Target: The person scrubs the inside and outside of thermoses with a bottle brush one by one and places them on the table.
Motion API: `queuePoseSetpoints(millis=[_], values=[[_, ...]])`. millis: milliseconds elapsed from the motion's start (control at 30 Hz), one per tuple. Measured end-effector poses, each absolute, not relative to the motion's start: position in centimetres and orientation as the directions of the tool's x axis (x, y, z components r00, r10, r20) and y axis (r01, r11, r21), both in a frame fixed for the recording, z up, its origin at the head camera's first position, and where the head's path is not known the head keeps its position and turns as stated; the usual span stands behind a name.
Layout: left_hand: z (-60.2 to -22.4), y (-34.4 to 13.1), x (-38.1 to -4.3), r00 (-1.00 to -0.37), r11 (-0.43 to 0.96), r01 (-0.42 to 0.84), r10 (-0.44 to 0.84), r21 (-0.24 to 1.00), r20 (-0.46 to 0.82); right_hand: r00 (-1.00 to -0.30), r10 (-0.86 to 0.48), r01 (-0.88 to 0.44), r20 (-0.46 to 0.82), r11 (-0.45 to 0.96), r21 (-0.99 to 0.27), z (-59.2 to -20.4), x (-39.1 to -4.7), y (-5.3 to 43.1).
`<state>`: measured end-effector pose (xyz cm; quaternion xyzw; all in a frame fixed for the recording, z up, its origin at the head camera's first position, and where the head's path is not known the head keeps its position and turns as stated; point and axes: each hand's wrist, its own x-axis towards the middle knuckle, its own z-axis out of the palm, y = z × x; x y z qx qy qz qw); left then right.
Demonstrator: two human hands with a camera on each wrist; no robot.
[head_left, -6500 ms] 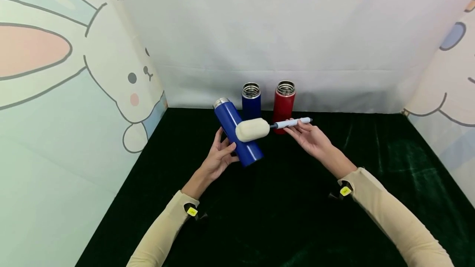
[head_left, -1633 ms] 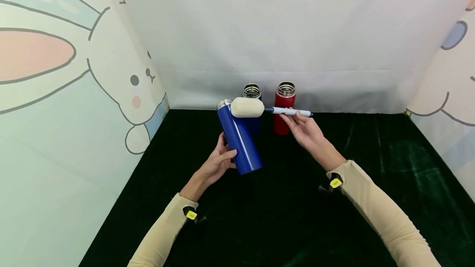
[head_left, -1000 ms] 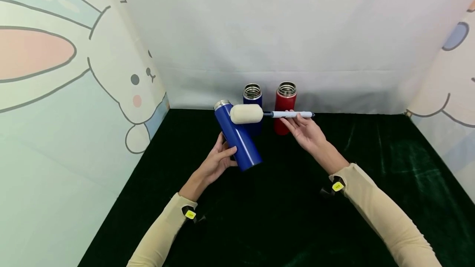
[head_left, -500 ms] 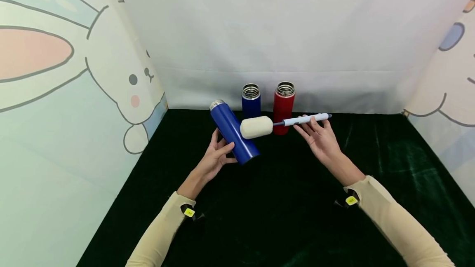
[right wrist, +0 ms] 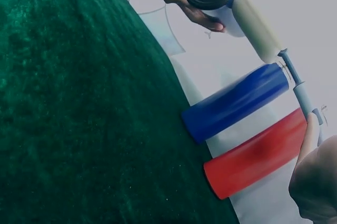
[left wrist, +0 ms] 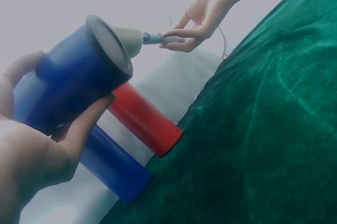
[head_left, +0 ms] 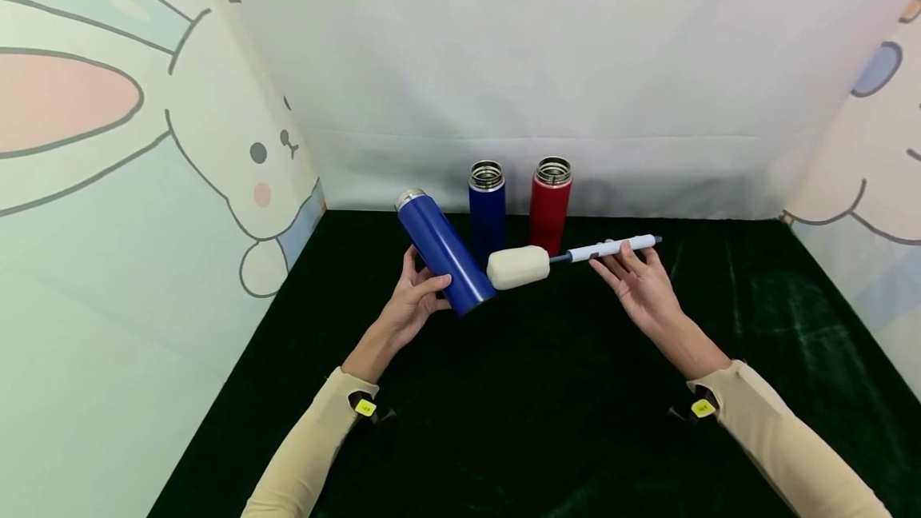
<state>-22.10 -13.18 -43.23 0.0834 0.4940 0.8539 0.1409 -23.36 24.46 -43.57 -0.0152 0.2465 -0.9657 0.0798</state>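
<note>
My left hand (head_left: 410, 306) grips a blue thermos bottle (head_left: 442, 250), tilted with its lidless steel mouth up and to the left. In my right hand (head_left: 643, 286), fingers and thumb pinch the light-blue handle of a sponge bottle brush (head_left: 518, 267). The brush's cream sponge head points left, right at the bottle's lower end in the head view. In the left wrist view the held bottle's dark base (left wrist: 111, 48) faces the camera, partly covering the sponge. The right wrist view shows the sponge (right wrist: 255, 29) beside that bottle, the fingers on the handle at the right edge.
A second blue bottle (head_left: 488, 214) and a red bottle (head_left: 550, 210) stand upright without lids at the back of the dark green cloth (head_left: 547, 422). A white backdrop (head_left: 576, 62) rises behind them, with cartoon-printed panels (head_left: 144, 262) on both sides.
The brush has moved right and down, its sponge sliding from over the bottle's upper body to its lower end. The held bottle has shifted slightly left. Both grips stay the same.
</note>
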Motion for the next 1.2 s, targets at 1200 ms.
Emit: queuePoseSetpoints(millis=[1200], values=[[-44.3, -12.8, -20.6, -0.849, -0.358, -0.254, 0.527, 0.899, -0.030, -0.971, -0.199, 0.229, -0.132, -0.933, -0.278, -39.9, -27.5, 20.0]])
